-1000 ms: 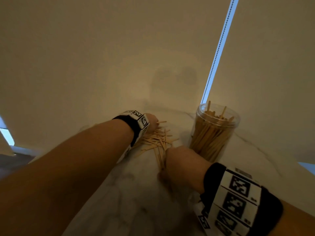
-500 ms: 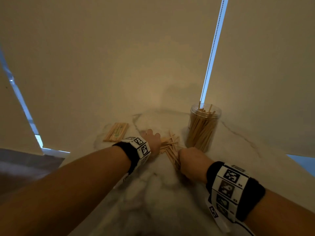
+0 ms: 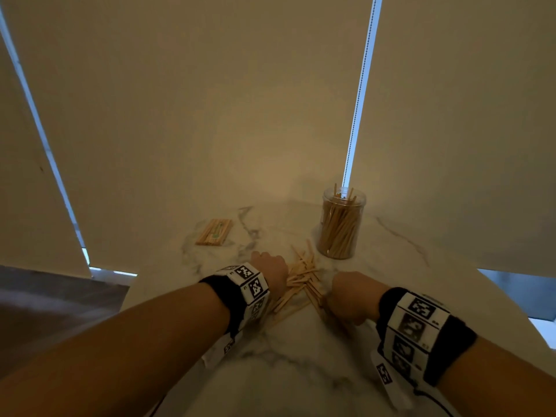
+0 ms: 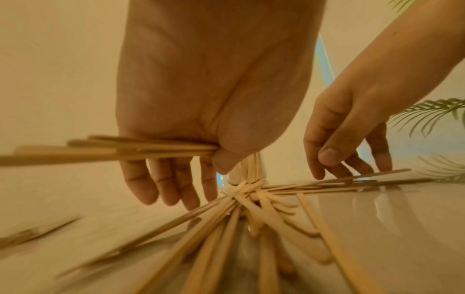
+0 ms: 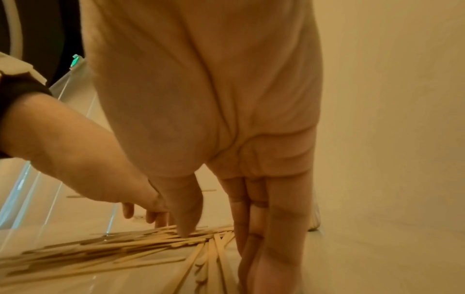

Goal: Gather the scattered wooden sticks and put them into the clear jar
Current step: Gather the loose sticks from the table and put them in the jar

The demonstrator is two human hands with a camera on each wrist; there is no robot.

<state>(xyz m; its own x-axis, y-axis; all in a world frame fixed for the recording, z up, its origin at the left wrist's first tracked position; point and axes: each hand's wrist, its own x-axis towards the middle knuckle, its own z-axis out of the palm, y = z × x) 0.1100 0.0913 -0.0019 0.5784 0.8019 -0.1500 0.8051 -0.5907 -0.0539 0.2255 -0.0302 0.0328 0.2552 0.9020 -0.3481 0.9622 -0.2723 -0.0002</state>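
Loose wooden sticks [image 3: 301,281] lie in a heap on the marble table [image 3: 301,371], between my two hands. My left hand [image 3: 270,267] is at the heap's left edge. In the left wrist view its thumb pins a few sticks [image 4: 125,149] against the palm, and the left hand [image 4: 196,179] has its fingers pointing down at the heap [image 4: 239,208]. My right hand [image 3: 352,296] is at the heap's right side. The right hand [image 5: 219,248] has straight fingers [image 5: 264,238], and its thumb tip touches the sticks [image 5: 125,250]. The clear jar [image 3: 341,224] stands upright behind the heap, packed with sticks.
A flat bundle of sticks [image 3: 214,232] lies at the table's far left. Beige blinds [image 3: 240,115] hang right behind the table, with a bead chain [image 3: 361,85] above the jar. The table edge drops to dark floor [image 3: 45,311] on the left.
The head view has pulled back, so the jar looks farther and the flat bundle has come into sight. Both hands have pushed the sticks into a tighter heap.
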